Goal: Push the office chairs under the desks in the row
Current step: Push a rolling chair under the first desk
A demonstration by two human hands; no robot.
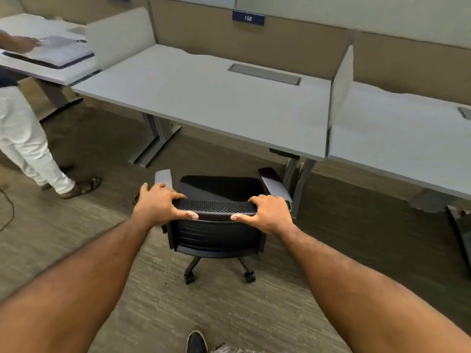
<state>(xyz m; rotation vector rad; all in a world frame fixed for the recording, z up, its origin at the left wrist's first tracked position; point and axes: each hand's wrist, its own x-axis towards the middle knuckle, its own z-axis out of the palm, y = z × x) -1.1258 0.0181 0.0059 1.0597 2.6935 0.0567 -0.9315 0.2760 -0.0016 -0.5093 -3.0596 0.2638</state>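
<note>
A black office chair (216, 235) with a mesh back and grey armrests stands on the carpet in front of a grey desk (204, 98). Its seat faces the desk and sits just short of the desk's front edge, toward the right leg. My left hand (159, 202) grips the left end of the backrest's top rim. My right hand (267, 212) grips the right end of the same rim. The chair's right armrest (274, 184) is close to the desk's right leg (297, 184).
Another person in white trousers (28, 143) stands at the left, a hand on a binder (58, 50) on the neighbouring desk. A further desk (397, 138) adjoins on the right behind a divider panel (341, 80). A cable (9, 207) lies on the floor at left.
</note>
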